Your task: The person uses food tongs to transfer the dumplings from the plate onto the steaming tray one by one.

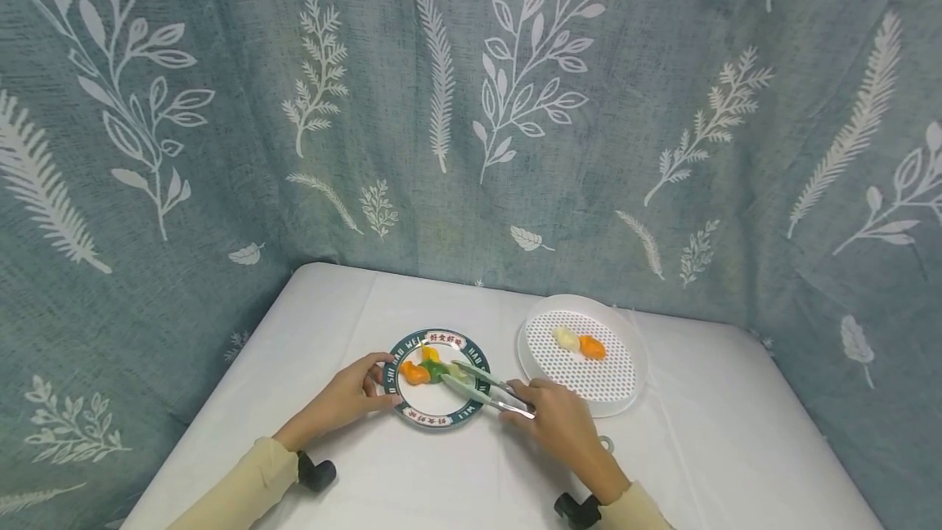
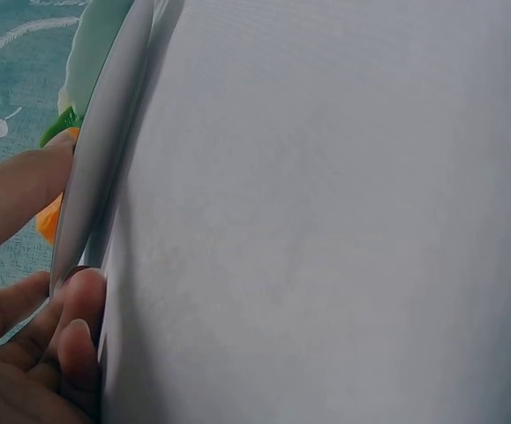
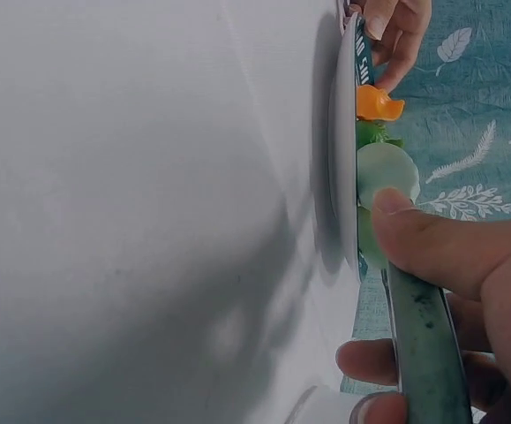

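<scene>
Tongs (image 1: 471, 392) sat gripped in the right hand (image 1: 557, 424); with the left hand (image 1: 352, 393) pinching the plate (image 1: 430, 419) at left, gentle, level squeezing seemed best.

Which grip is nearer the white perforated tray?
Right. The right grip, holding the tongs, is close by the white perforated tray's near-left edge. The left grip holds the far-left rim of the plate, which lies between it and the tray.

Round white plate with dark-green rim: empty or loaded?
Loaded: the head view shows an orange piece, yellow piece and green piece on the plate.
</scene>
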A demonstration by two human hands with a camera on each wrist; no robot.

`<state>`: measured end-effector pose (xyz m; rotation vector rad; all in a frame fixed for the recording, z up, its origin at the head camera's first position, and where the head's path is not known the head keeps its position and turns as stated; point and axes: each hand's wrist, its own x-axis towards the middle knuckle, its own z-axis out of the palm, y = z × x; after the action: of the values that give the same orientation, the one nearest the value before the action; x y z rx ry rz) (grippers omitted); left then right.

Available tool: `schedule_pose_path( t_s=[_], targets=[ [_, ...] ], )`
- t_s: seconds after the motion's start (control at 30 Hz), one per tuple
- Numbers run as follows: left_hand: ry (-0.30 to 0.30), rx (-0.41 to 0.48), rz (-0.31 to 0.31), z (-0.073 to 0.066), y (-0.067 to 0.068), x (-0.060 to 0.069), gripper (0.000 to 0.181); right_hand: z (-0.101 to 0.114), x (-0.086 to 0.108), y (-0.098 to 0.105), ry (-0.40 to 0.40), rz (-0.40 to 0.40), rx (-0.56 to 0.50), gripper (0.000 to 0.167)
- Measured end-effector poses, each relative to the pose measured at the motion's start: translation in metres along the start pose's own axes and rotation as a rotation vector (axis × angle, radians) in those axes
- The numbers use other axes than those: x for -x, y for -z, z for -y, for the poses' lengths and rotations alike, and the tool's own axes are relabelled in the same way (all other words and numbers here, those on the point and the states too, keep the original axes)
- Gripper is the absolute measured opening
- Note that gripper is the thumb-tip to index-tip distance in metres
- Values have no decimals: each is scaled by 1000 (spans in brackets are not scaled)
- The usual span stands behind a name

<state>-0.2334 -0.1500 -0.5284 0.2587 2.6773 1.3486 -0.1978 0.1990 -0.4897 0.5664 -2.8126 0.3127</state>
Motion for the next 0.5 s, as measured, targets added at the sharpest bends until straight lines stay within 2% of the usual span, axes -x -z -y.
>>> schedule_pose_path(
  t_s=[0.5],
  targets=[
    [-6, -5, -13, 1, -3, 2, 71, -6, 12, 6, -21, -4, -60, 47]
  ],
)
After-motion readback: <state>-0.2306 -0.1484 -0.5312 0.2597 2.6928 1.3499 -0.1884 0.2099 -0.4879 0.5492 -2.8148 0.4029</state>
